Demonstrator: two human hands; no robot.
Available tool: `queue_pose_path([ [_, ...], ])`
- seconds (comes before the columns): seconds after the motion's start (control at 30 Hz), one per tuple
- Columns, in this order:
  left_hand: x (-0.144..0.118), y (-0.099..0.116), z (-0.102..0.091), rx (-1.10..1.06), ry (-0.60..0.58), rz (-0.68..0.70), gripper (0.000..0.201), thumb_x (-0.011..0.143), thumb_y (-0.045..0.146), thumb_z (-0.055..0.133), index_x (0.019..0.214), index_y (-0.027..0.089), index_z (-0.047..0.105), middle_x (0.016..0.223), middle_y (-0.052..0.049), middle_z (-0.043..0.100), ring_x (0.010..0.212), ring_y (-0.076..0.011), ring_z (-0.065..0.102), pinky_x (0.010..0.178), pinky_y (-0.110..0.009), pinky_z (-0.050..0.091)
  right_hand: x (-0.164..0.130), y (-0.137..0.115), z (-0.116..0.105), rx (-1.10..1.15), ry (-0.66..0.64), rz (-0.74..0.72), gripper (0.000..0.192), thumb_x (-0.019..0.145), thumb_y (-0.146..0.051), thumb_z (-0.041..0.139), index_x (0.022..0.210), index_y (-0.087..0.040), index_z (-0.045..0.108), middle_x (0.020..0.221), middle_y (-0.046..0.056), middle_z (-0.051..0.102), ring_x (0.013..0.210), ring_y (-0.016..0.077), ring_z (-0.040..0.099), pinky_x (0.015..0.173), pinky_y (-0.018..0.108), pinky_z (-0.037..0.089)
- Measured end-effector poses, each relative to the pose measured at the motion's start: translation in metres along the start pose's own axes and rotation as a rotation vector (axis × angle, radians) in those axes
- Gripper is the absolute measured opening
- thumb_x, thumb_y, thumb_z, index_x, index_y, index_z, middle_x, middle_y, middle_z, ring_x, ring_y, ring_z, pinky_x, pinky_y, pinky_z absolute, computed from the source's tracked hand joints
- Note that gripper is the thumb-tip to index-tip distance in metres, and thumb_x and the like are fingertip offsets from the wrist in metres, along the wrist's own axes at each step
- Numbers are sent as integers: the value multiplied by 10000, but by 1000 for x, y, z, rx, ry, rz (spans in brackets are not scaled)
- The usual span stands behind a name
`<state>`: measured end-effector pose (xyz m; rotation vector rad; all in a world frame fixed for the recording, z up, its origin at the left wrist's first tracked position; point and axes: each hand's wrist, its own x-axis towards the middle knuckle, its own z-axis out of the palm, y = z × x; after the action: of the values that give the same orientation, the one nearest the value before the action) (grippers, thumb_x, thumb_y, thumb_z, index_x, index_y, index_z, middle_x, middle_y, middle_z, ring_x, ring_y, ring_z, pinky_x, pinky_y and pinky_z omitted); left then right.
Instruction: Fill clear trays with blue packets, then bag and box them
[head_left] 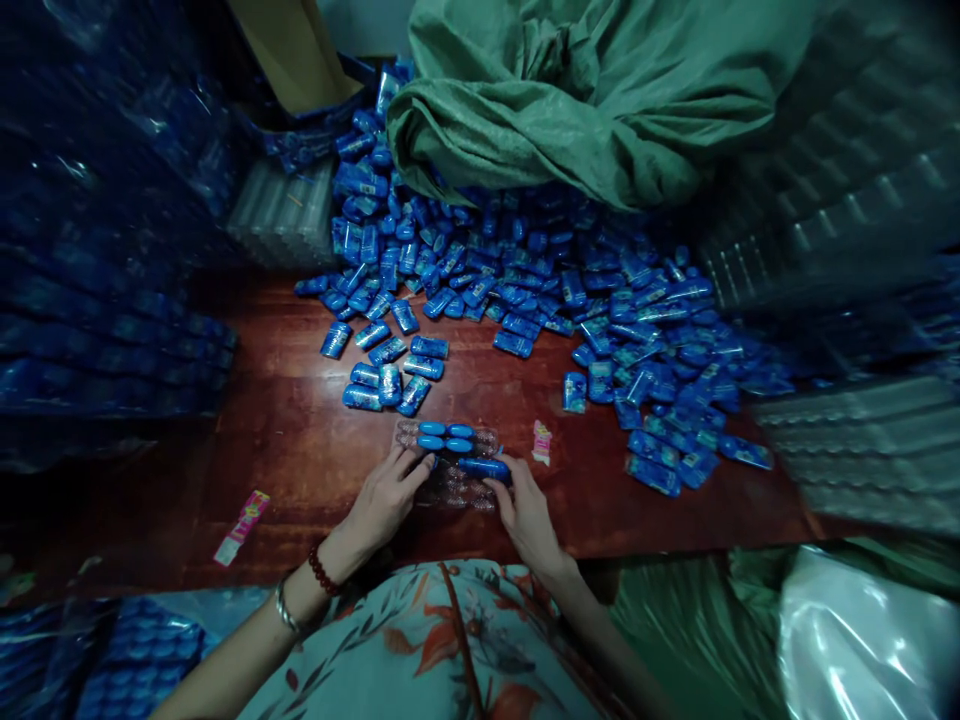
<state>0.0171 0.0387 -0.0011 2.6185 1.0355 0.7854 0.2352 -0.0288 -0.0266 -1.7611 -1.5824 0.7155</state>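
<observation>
A clear plastic tray (457, 492) with moulded slots lies on the table in front of me. Several blue packs (445, 437) rest in its far rows. My right hand (523, 500) has its fingers closed on the right end of another blue pack (480, 467), just over the tray's middle. My left hand (391, 492) reaches in from the tray's left side. Its fingers are bent together at the slots, with a small dark blue bit showing at the tips; what they hold, if anything, I cannot make out.
A large heap of blue packs (517, 270) covers the back and right, below a green cloth sack (585, 110). Stacks of clear trays stand left (281, 215) and right (862, 450). Pink wrappers (242, 526) lie on the wooden table (300, 450).
</observation>
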Motion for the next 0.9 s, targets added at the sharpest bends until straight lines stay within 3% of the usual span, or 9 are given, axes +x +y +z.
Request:
queue_pose_path([
  [0.13, -4, -1, -4, 10, -23, -4, 378, 862, 16, 364, 1159, 176, 534, 1019, -119, 622, 908, -187, 568, 725, -327, 551, 3, -1, -5, -221, -132, -110, 300, 936, -216, 342, 1178, -198, 520, 913, 66, 591, 803, 187, 623, 718, 312, 536],
  [0.27, -3, 1, 2, 24, -48, -28, 369, 876, 43, 362, 1164, 175, 551, 1035, -130, 616, 948, -212, 563, 751, -363, 550, 7, -8, -12, -279, -131, -148, 271, 946, -247, 359, 1171, -193, 500, 984, 76, 592, 881, 194, 609, 770, 327, 534],
  [0.4, -2, 3, 11, 21, -47, -79, 391, 892, 64, 360, 1213, 191, 542, 1070, -137, 600, 1022, -235, 551, 804, -405, 537, 20, -17, -16, -384, -124, -279, 307, 921, -153, 369, 1202, -185, 487, 1057, 95, 589, 975, 211, 577, 849, 361, 505],
  [0.53, -8, 2, 17, 83, 40, -127, 417, 898, 78, 380, 1251, 235, 536, 1118, -138, 559, 990, -227, 553, 764, -376, 529, 33, -33, -16, -626, -229, -408, 402, 840, -13, 359, 1189, -146, 510, 1002, 117, 591, 886, 226, 555, 765, 359, 497],
  [0.67, -13, -4, 25, 54, 155, -75, 446, 895, 76, 420, 1297, 254, 497, 1103, -123, 544, 985, -203, 559, 755, -330, 525, 41, -56, -9, -836, -274, -494, 331, 829, -9, 379, 1079, -115, 567, 864, 113, 584, 786, 232, 523, 651, 342, 463],
  [0.9, 5, -16, 36, -30, 187, 7, 469, 905, 108, 433, 1356, 235, 420, 1117, -123, 552, 1013, -194, 560, 814, -340, 530, 62, -71, 4, -920, -323, -650, 337, 821, 1, 357, 1047, -77, 595, 815, 127, 588, 748, 240, 506, 598, 357, 412],
])
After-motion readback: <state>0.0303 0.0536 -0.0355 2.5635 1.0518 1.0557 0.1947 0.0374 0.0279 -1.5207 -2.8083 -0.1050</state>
